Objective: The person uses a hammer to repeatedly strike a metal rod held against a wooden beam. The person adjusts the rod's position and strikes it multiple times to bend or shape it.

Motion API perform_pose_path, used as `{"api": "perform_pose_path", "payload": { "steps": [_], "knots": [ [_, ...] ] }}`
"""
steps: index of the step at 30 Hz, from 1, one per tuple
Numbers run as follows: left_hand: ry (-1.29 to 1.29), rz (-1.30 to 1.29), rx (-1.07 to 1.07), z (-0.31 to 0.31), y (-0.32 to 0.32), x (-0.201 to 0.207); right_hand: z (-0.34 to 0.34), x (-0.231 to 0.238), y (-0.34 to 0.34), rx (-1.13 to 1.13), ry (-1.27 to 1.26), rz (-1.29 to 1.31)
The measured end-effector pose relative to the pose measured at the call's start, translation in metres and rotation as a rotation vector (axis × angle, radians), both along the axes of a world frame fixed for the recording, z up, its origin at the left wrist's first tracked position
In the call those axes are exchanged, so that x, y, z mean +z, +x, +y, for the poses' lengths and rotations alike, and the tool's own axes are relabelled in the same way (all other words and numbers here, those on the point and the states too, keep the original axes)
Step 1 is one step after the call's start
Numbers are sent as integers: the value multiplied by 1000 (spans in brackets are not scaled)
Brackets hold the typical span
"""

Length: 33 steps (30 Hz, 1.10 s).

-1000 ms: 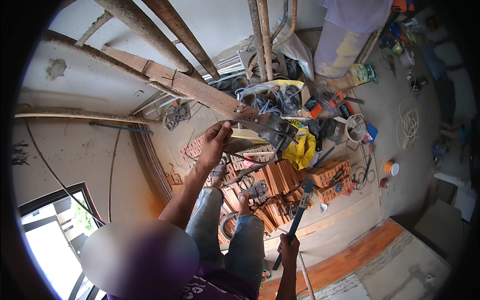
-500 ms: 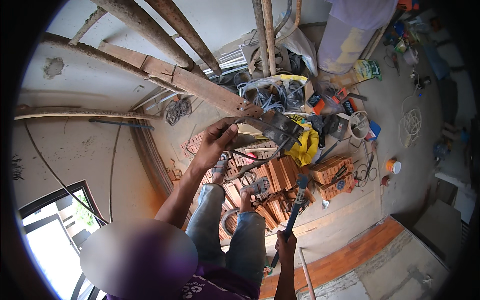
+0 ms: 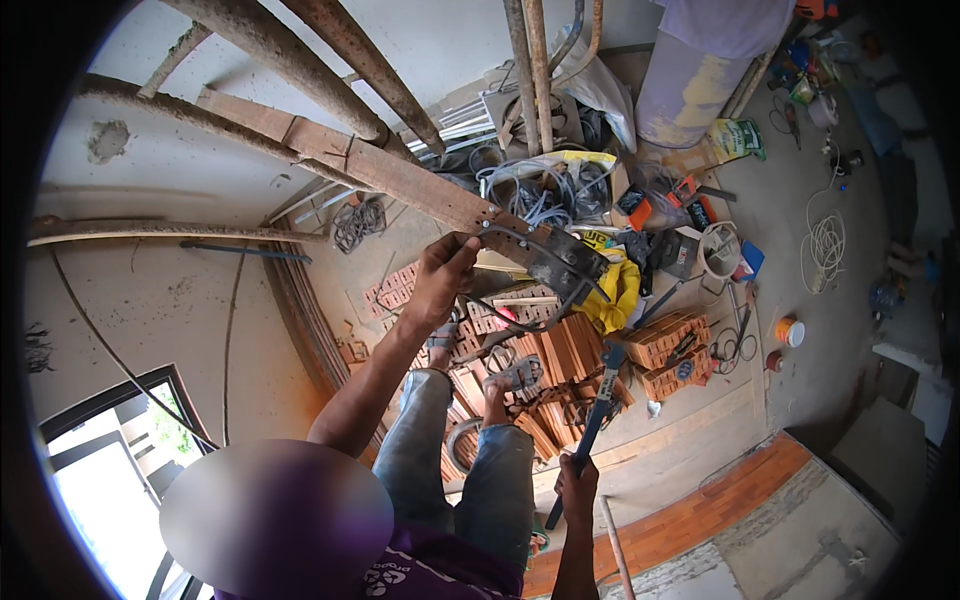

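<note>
Your left hand is closed near the end of the wooden plank, thumb and fingers pinching a dark bent rod. That rod loops out below the plank and curves back up to the dark metal block fixed on the plank's end; whether it is seated in the block or only lies against it, you cannot tell from here. Your right hand is wrapped round the lower shaft of a long blue tool, which slants up and away from you, its head just short of the block and apart from the rod. The head is too small to make out its exact shape. Judging by this, you are at the positioning step: the left hand steadies the rod at the block while the tool waits clear. The next move seems to call for a steady left pinch, with the rod lined up on the block, before the tool's head is brought up to it; keep the left fingers out of the tool's path. Watch your footing too: your sandalled feet are among orange hollow bricks, and a yellow bag lies just beyond the block.
</note>
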<state>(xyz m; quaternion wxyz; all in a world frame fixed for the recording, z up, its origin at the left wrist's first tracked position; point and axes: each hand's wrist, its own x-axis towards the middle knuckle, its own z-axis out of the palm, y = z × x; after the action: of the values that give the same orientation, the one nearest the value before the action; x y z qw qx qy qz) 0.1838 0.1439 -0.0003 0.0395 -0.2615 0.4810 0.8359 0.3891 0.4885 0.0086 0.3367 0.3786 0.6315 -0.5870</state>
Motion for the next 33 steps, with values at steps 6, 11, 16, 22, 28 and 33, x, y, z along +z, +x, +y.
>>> {"api": "perform_pose_path", "payload": {
  "steps": [6,11,16,22,28,33],
  "knots": [
    [-263,22,-30,3,4,8,0,3,-1,46,43,11],
    [-303,21,-18,5,3,5,0,3,-1,18,35,-9],
    [-85,10,-35,-1,3,5,-8,-1,-6,-28,-2,-30],
    [-90,34,-63,-2,2,10,-16,-7,-9,-20,-11,-34],
    [-801,145,31,13,-7,31,-17,-5,-10,13,15,-36],
    [-931,115,-97,9,-13,30,-19,-3,-9,18,40,-31]
  ]
}}
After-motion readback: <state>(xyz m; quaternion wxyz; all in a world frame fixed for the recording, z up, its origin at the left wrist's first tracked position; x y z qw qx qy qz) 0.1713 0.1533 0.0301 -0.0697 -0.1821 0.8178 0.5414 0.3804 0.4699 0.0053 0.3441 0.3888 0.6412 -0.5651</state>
